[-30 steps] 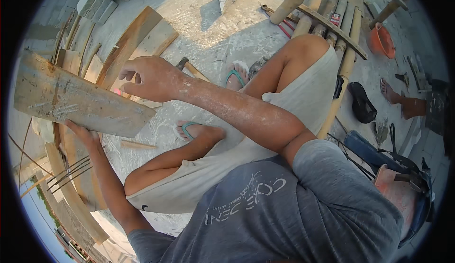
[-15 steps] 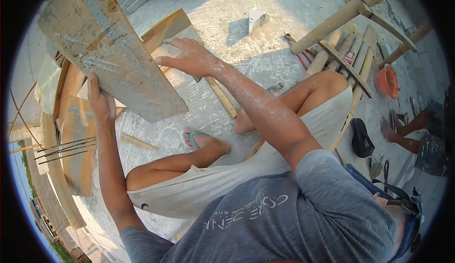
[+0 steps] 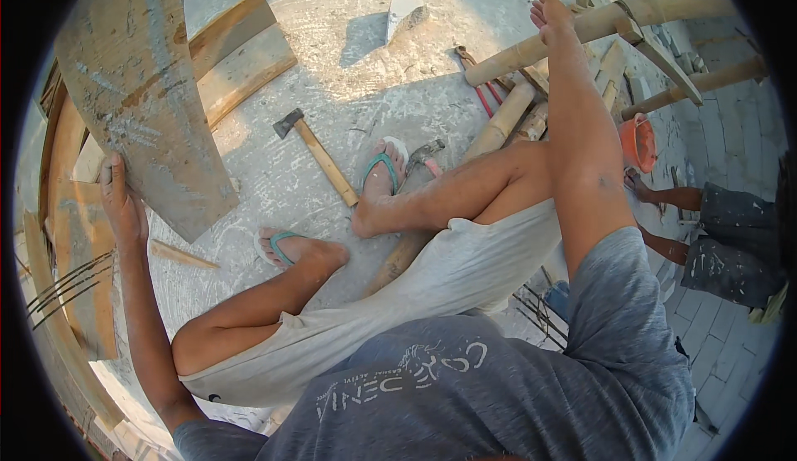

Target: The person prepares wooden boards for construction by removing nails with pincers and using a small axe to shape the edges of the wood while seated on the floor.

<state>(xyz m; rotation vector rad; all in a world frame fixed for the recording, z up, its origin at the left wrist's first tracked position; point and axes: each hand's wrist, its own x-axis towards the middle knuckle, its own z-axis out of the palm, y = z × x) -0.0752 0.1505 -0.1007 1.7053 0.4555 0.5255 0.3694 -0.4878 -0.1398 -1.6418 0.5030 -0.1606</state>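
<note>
On the left, my left hand grips the lower edge of a wide wooden plank. The plank is smeared with grey, dried-looking patches and stands tilted up. My right arm stretches out to the far right, and the right hand is raised beside a thick bamboo pole. Its fingers look loosely bent and apart, with nothing plainly in them. Between the plank and my feet lies an axe-like hatchet with a wooden handle. A claw hammer rests beside my sandalled foot.
Red-handled pincers lie near the pole's end. Bamboo pieces are stacked beyond my knee. An orange bucket stands at right, near another person's legs. A broken block and an angled wooden board sit farther off.
My right hand has left the plank's side and swung far to the right, to the bamboo pole. The plank, still in my left hand, appears farther left. The hatchet and hammer now show fully.
</note>
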